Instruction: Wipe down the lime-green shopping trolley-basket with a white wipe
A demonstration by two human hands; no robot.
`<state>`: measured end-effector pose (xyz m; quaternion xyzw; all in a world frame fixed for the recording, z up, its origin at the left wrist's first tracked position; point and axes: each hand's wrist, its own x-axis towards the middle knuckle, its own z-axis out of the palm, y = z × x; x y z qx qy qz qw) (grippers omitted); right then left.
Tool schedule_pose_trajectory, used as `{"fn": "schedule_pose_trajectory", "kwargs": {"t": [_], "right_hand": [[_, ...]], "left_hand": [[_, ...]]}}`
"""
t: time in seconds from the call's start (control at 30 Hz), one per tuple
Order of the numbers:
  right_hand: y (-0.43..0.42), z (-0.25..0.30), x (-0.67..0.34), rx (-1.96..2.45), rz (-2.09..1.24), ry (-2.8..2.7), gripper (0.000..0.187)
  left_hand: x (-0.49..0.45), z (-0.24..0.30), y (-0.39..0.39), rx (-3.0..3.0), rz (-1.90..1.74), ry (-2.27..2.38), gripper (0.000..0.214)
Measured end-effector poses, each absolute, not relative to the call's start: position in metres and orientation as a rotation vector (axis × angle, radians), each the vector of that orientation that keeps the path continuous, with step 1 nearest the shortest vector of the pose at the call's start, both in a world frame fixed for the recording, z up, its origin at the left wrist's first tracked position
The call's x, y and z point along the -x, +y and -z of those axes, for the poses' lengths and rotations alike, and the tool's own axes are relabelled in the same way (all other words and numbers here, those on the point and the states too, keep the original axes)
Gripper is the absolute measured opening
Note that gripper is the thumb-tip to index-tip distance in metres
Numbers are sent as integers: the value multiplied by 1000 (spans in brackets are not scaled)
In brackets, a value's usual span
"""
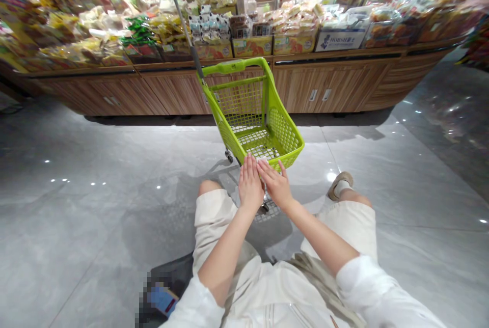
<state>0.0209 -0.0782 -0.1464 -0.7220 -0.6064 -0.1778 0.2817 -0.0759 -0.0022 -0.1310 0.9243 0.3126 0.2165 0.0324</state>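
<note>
Reaching: my left hand (pixel 251 185) and right hand (pixel 277 186), flat, unclenched.
Cart (pixel 283 125): at 12 o'clock; my push could roll it away.

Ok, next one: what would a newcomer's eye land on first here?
Most likely the bright green shopping cart, standing out near the middle of the view. Next come the person's left hand and right hand, close together with fingers extended at the cart's near edge. Behind it, packaged goods crowd the top of a wooden counter.
</note>
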Motion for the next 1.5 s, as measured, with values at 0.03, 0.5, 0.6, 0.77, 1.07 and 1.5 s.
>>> {"fn": "schedule_pose_trajectory", "kwargs": {"t": [0.03,0.5,0.6,0.77,1.07,1.5], "right_hand": [[-79,145,-18,1925,465,-1655,61],[-132,139,-157,2142,554,-1516,69],[-131,136,-156,2140,507,-1544,69],[-117,140,-121,2162,495,-1377,67],[-73,129,-25,1990,431,-1687,57],[-127,146,-146,2186,555,-1309,66]], "left_hand": [[77,131,-1,-2848,-670,963,79],[75,134,-1,-2877,-703,938,79],[75,135,0,-2875,-708,934,79],[74,134,-1,-2870,-708,939,79],[76,135,-2,-2858,-655,942,81],[78,131,-5,-2882,-700,884,80]]}}
